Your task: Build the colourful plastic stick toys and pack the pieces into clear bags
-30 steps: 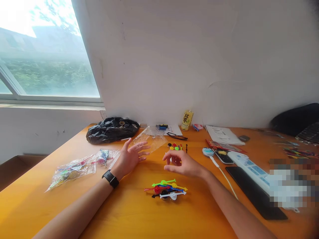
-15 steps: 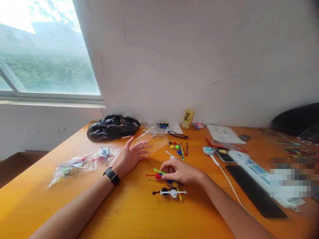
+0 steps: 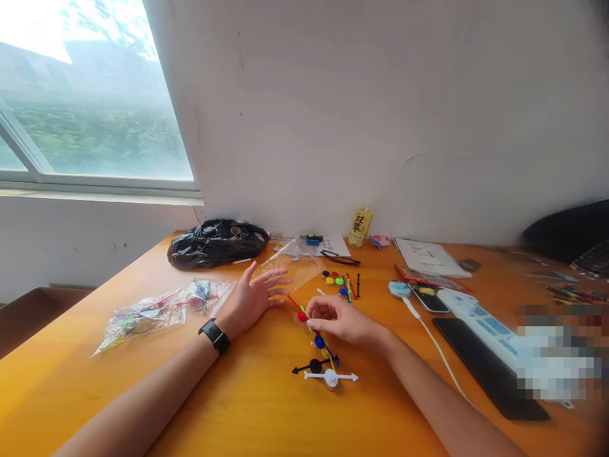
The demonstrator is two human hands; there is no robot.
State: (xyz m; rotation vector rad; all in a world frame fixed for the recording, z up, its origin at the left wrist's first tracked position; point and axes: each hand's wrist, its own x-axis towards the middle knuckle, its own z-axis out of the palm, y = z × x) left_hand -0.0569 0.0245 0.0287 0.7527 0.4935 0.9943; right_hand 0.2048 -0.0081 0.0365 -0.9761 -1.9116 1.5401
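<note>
My left hand (image 3: 254,295) lies palm up with its fingers spread, holding nothing. A flat clear plastic bag (image 3: 304,270) is behind its fingers. My right hand (image 3: 337,320) is closed, thumb and forefinger pinched at a green arrow spinner (image 3: 310,328) that they partly cover. A red arrow spinner (image 3: 301,315) tilts just left of those fingertips. Under the hand is a blue arrow spinner (image 3: 319,341). Nearer to me lie a black arrow spinner (image 3: 314,366) and a white arrow spinner (image 3: 332,379), with a yellow arrow (image 3: 332,360) partly hidden between them.
Filled clear bags (image 3: 147,314) lie left of my left wrist. Small coloured discs (image 3: 330,280) and loose arrows (image 3: 358,285) sit beyond my right hand. A black plastic bag (image 3: 216,244) and yellow can (image 3: 360,227) stand at the back. On the right are a power strip (image 3: 480,320) and cable (image 3: 440,355).
The green, red and blue spinners have shifted and turned under my right fingers. The yellow arrow has turned, and the white spinner sits slightly nearer me. My left hand stays put.
</note>
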